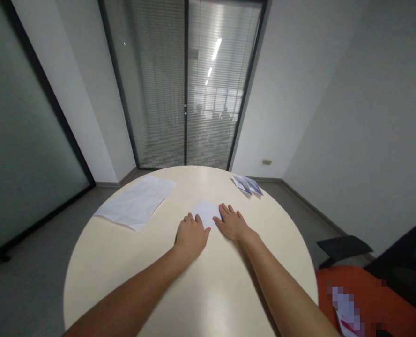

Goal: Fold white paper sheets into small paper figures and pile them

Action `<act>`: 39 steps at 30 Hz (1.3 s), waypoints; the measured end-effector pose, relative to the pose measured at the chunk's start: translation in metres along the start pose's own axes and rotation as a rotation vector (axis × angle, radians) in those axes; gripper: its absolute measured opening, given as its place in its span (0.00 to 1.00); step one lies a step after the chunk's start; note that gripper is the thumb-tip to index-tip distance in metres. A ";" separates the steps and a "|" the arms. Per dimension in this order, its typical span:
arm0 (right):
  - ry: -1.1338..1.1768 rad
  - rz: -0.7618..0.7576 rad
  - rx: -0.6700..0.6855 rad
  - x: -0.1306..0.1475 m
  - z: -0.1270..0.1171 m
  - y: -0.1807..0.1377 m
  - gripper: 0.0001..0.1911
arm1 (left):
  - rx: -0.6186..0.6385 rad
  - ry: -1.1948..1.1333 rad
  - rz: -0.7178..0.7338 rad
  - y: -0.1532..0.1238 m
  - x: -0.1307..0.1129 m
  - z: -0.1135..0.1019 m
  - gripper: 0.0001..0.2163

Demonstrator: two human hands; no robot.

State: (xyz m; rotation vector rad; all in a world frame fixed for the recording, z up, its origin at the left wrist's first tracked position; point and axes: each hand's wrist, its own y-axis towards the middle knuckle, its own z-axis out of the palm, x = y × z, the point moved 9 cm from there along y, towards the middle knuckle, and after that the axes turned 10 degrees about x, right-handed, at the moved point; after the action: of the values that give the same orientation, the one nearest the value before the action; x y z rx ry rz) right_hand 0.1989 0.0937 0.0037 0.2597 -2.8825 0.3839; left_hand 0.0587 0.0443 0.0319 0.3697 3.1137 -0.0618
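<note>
A small folded white paper (pixel 205 211) lies near the middle of the round cream table (pixel 130 276). My left hand (pixel 191 235) rests at the paper's near left corner, fingers curled down onto the tabletop and the paper's edge. My right hand (pixel 232 222) lies flat on the paper's right side with fingers stretched out and pressing on it. Both forearms reach in from the bottom of the view.
A stack of larger white sheets (pixel 137 202) lies at the table's left. Two small folded paper pieces (pixel 247 185) sit at the far right edge. An orange chair seat (pixel 373 299) with a black armrest (pixel 343 245) stands at the right. Glass doors with blinds (pixel 185 84) face me.
</note>
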 end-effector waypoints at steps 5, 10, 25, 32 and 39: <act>-0.049 -0.002 -0.172 -0.006 -0.024 -0.006 0.24 | 0.031 -0.014 0.011 -0.002 -0.001 0.001 0.28; -0.033 0.011 -0.272 -0.015 -0.038 -0.006 0.17 | 0.036 0.002 0.035 -0.003 -0.001 -0.001 0.30; 0.087 0.034 -0.280 -0.034 -0.033 0.008 0.16 | 0.026 0.109 0.058 -0.006 -0.003 -0.004 0.31; 0.038 0.076 -0.268 -0.036 -0.035 0.005 0.18 | 0.029 0.100 0.060 -0.007 -0.002 -0.006 0.32; 0.045 0.097 -0.250 -0.043 -0.035 0.005 0.18 | 0.035 0.065 0.065 -0.002 0.003 0.000 0.34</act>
State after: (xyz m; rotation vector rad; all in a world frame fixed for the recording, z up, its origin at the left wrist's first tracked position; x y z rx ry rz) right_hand 0.2458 0.1141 0.0250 0.0681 -2.8666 0.0420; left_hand 0.0551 0.0429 0.0324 0.4832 3.1656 -0.1065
